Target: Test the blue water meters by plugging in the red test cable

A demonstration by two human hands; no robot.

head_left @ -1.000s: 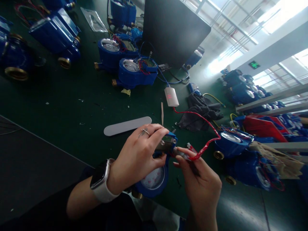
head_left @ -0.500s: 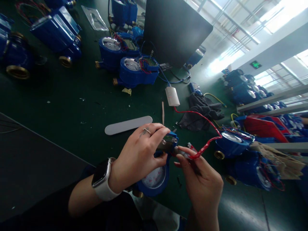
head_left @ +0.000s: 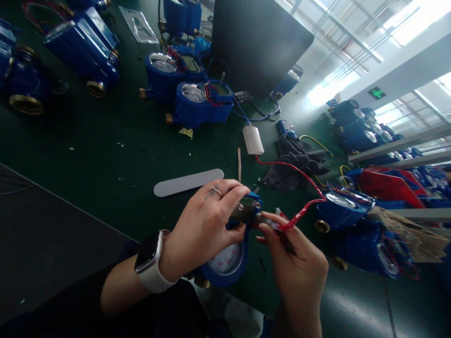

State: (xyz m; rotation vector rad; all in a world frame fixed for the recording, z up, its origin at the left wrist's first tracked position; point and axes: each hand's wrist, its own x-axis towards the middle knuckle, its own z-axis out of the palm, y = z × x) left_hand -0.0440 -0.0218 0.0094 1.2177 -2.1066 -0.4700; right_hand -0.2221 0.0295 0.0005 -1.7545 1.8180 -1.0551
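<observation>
A blue water meter (head_left: pixel 227 260) with a round dial lies on the green bench in front of me. My left hand (head_left: pixel 211 213), wearing a ring and a watch, is closed around the meter's box end, where part of the circuit board (head_left: pixel 248 203) shows. Pinched between the thumb and fingers of my right hand (head_left: pixel 294 256) is a connector (head_left: pixel 268 219) at the end of a red cable (head_left: pixel 306 206). It is held against the side of the box; the contact point is partly hidden. The cable runs to a small white box (head_left: pixel 252 140).
A pale rounded strip (head_left: pixel 188 182) and a thin wooden stick (head_left: pixel 239 164) lie beyond my hands. Several blue meters (head_left: pixel 200 103) stand further back and at both sides. A dark cloth (head_left: pixel 296 162) is right of the white box, near a large dark panel (head_left: pixel 259 47).
Both hands keep nearly the same positions on the meter and connector. The red lights on the white box are no longer seen lit.
</observation>
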